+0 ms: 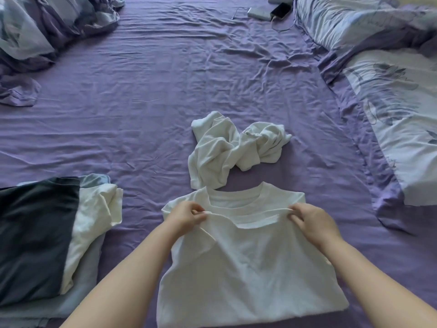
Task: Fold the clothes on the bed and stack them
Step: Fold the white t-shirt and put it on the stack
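A white T-shirt [248, 261] lies on the purple bed sheet [142, 95] in front of me, its sides folded in and its collar at the far end. My left hand [186, 215] pinches the folded-over edge on the left. My right hand [312, 220] pinches the same edge on the right, just short of the collar. A crumpled white garment [227, 150] lies just beyond the shirt. At the left sits a stack of folded clothes [47, 237]: a dark one on top, a white and a light blue one under it.
Patterned pillows [390, 95] line the right side of the bed. A bunched duvet [47, 31] fills the far left corner. A phone [281, 10] and a power bank [259, 13] with a cable lie at the far edge.
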{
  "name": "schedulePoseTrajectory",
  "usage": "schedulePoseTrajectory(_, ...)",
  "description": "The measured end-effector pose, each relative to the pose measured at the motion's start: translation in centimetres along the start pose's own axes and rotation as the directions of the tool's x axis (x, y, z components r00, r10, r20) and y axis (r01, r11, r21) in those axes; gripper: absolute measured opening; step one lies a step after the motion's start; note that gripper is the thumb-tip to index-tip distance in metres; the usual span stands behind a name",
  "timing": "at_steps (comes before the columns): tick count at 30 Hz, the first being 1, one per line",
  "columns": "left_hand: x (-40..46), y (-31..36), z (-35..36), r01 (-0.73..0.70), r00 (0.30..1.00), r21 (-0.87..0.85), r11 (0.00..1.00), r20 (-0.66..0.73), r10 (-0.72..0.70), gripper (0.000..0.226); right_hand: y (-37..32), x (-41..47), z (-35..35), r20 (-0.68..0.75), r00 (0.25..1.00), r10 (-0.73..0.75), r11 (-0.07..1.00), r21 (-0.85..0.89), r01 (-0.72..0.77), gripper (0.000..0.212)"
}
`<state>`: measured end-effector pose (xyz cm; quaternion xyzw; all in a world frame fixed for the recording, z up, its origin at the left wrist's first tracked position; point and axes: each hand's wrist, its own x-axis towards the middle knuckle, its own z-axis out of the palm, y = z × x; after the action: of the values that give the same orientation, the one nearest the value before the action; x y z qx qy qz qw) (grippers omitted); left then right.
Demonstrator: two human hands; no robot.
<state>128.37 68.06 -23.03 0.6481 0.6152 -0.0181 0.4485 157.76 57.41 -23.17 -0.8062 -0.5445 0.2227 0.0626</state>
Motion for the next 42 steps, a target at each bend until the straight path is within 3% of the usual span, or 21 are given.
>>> schedulePoseTrajectory(6,2.4,0.4,-2.4,-0.02,0.978,-0.08,0.997,-0.207,0.003,0.013,-0.3,3.7,-1.6,-0.101,0.995,-0.018,0.998,0.066,0.025,0.018)
schedulePoseTrajectory(9,4.0,0.2,-2.1,0.013,0.967,-0.063,0.998,-0.255,-0.029,0.02,0.0,5.2,-1.0,0.025,0.994,-0.106,0.994,0.042,0.105,0.035)
schedulePoseTrajectory(11,4.6,-0.1,-1.4,0.043,0.968,-0.015,0.999,-0.247,-0.045,0.022,0.3,5.7,-0.2,0.075,0.99,-0.116,0.993,-0.028,0.119,0.042)
schedulePoseTrajectory(14,4.1,-0.4,-0.1,0.08,0.936,0.15,0.985,-0.352,-0.022,0.029,0.4,6.2,0.3,-0.059,0.998,0.007,1.0,0.01,-0.006,0.028)
schedulePoseTrajectory(16,2.8,-0.1,0.8,0.041,0.875,0.321,0.946,-0.468,0.122,0.037,-0.1,6.1,0.2,-0.156,0.987,0.045,0.999,0.02,-0.043,0.027)
schedulePoseTrajectory(18,1.4,0.7,2.1,-0.096,0.78,0.473,0.876,-0.51,0.362,0.041,-0.7,5.6,0.1,-0.271,0.961,-0.048,0.997,-0.077,0.029,0.035)
schedulePoseTrajectory(20,-0.1,1.5,3.7,-0.249,0.687,0.57,0.782,-0.465,0.558,0.04,-1.7,4.6,0.3,-0.326,0.919,-0.221,0.97,-0.168,0.174,0.045)
schedulePoseTrajectory(22,-1.7,2.1,5.9,-0.402,0.658,0.591,0.7,-0.345,0.669,0.04,-2.9,3.3,1.1,-0.292,0.881,-0.372,0.921,-0.236,0.311,0.046)
schedulePoseTrajectory(25,-3.7,1.5,9.6,-0.518,0.711,0.551,0.654,-0.147,0.687,0.04,-4.2,0.9,3.8,-0.168,0.851,-0.498,0.857,-0.246,0.454,0.032)
schedulePoseTrajectory(29,-3.6,-1.0,11.3,-0.487,0.778,0.587,0.646,-0.043,0.626,0.046,-3.9,-0.1,6.7,0.07,0.901,-0.427,0.863,-0.267,0.429,0.058)
schedulePoseTrajectory(33,-2.1,-2.4,8.2,-0.317,0.892,0.654,0.687,-0.04,0.451,0.058,-1.8,1.7,7.5,0.082,0.952,-0.295,0.9,-0.312,0.306,0.08)
schedulePoseTrajectory(36,0.4,-4.4,6.6,-0.26,0.903,0.686,0.68,-0.078,0.424,0.069,-0.4,3.2,7.3,0.09,0.977,-0.191,0.899,-0.383,0.211,0.081)
schedulePoseTrajectory(39,1.8,-5.7,5.8,-0.145,0.914,0.731,0.667,-0.16,0.373,0.071,0.8,3.7,6.9,0.024,0.991,-0.132,0.93,-0.343,0.132,0.078)
schedulePoseTrajectory(42,2.0,-5.7,6.0,-0.059,0.936,0.674,0.737,-0.219,0.276,0.078,1.2,3.3,6.6,0.03,0.99,-0.138,0.924,-0.355,0.14,0.076)
